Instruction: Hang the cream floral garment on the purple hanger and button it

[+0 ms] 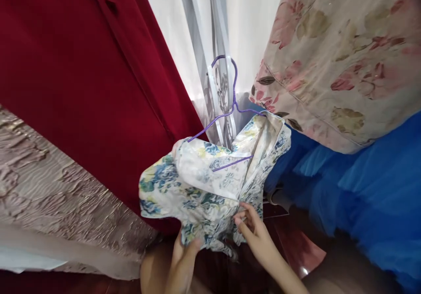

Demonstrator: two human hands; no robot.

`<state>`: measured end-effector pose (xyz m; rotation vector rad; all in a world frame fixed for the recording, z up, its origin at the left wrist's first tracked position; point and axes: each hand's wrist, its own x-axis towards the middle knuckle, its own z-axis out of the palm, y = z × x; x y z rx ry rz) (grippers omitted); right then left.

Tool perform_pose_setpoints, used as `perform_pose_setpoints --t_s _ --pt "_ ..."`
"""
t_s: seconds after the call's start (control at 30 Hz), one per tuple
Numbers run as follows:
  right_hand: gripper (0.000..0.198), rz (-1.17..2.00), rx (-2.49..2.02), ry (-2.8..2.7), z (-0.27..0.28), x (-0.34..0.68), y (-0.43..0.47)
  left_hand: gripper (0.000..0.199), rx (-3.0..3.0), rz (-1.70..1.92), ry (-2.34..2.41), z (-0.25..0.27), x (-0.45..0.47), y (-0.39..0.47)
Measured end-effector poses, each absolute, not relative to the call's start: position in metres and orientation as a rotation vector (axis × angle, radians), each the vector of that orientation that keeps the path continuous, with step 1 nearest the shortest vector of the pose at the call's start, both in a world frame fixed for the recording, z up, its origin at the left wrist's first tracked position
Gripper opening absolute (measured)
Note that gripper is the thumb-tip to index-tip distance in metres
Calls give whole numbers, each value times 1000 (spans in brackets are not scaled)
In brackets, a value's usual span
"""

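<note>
A short-sleeved garment (161, 193) hangs on a purple hanger (234, 104), its shoulders over the hanger's arms and its body below them. The cloth is white, printed all over with blue flowers and leaves touched with yellow and green. The neckline opens in a deep V under the hanger's neck, showing a paler inside where the print looks faded; the hanger's lower bar crosses that opening. The front is creased and the bottom edge bunched and uneven.

Below the hanger's left arm, the person's left hand (184, 261) is clamped on the garment's lower edge, thumb in front. Below the hanger's middle, the right hand (251, 228) has its fingertips close together at the point of the V; whether they pinch the cloth cannot be told.

Red fabric (82, 66) hangs left of the hanger, flowered fabric (329, 66) to its right, and gauzy blue fabric (355, 193) lower right of it.
</note>
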<state>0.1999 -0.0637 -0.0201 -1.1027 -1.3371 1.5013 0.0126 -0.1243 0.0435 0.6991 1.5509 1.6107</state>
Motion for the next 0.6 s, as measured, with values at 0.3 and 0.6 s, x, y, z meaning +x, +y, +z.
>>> perform_pose_setpoints --t_s 0.3,0.6 --pt "16 1250 -1155 -1534 10 187 -29 31 677 1484 1769 44 20 -116" --pt "15 1191 -1167 -1609 13 167 -30 33 555 1520 1875 52 -10 -126"
